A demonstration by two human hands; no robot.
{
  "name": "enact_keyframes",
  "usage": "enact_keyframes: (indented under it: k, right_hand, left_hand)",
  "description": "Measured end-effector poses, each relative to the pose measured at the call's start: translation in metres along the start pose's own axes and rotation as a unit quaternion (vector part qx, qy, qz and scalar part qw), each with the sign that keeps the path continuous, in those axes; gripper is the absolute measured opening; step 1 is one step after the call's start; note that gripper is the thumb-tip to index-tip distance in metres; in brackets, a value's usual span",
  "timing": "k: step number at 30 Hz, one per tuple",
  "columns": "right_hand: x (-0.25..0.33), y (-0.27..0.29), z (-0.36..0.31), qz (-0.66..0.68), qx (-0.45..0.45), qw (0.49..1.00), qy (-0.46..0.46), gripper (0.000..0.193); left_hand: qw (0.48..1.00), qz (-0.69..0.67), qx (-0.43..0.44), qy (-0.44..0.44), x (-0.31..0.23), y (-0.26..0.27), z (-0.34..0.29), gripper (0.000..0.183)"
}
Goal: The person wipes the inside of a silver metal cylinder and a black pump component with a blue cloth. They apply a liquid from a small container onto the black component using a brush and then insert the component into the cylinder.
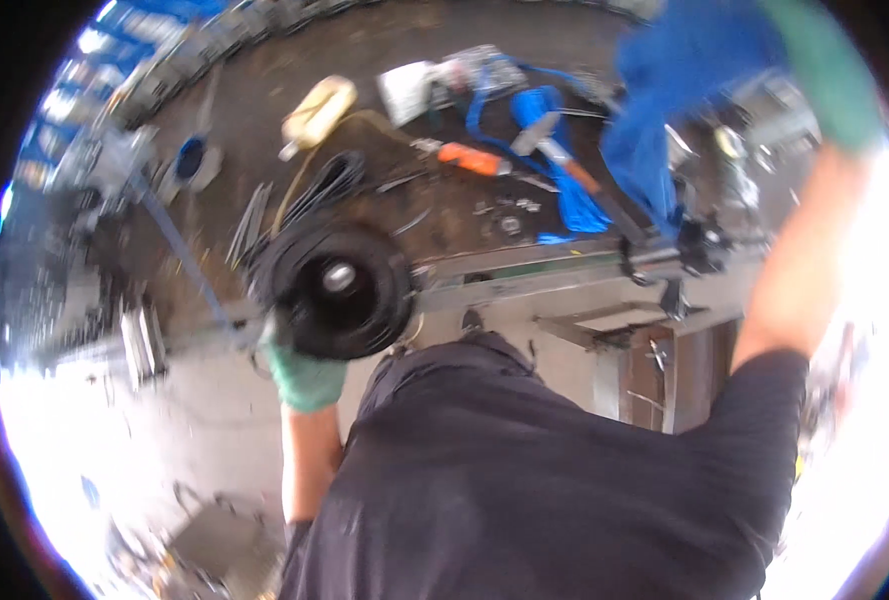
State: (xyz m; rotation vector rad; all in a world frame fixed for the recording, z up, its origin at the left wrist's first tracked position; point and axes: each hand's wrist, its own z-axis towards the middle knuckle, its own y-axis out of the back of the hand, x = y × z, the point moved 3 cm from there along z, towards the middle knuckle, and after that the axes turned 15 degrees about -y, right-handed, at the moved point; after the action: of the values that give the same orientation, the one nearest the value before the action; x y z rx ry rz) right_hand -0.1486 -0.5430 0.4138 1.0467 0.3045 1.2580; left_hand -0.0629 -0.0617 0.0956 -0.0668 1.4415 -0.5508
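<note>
My left hand (307, 376), in a green glove, grips the lower rim of a black ring-shaped hollow part (380, 300). The part is held over the near edge of the workbench (435, 215), with a small bright metal piece (339, 277) visible in its dark bore. At the upper right my right hand (837, 85), also green-gloved, is raised and blurred by motion. A blue cloth (690, 65) hangs from it over the bench, and its fingers do not show singly. Below that cloth lie a hammer (555, 150) and another blue cloth (580, 195).
On the bench are a yellowish bottle (322, 108), an orange-handled tool (473, 158), coiled black cable (330, 188) and small metal bits (510, 222). A dark vise-like fixture (670, 255) sits at the near right edge. Below it stands a metal frame (615, 325).
</note>
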Motion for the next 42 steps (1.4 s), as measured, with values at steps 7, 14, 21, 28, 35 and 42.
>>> enact_keyframes:
  k: [7,14,21,28,35,42]
  right_hand:
    - [0.119,-0.113,-0.148,0.172,0.563,0.791,0.17,0.025]
    - [0.163,-0.18,-0.233,0.091,0.249,0.936,0.233,0.024]
    - [0.178,-0.198,-0.251,0.043,0.247,0.929,0.273,0.026]
    - [0.181,-0.208,-0.263,0.048,0.231,0.936,0.261,0.02]
    - [0.185,-0.228,-0.254,0.138,0.327,0.934,-0.042,0.012]
    - [0.177,-0.164,-0.232,0.231,0.473,0.837,-0.151,0.018]
  left_hand:
    - [0.975,-0.206,-0.044,0.073,-0.002,-0.018,-0.011,0.071]
    - [0.993,-0.062,0.081,0.059,-0.028,-0.048,-0.005,0.064]
    - [0.994,-0.035,0.087,0.056,-0.032,-0.052,-0.016,0.056]
    - [0.988,0.053,0.143,-0.003,-0.042,-0.053,-0.018,0.055]
    - [0.971,0.148,0.158,-0.104,-0.031,-0.051,-0.02,0.063]
    - [0.978,-0.192,0.031,0.076,-0.017,-0.038,-0.02,0.068]
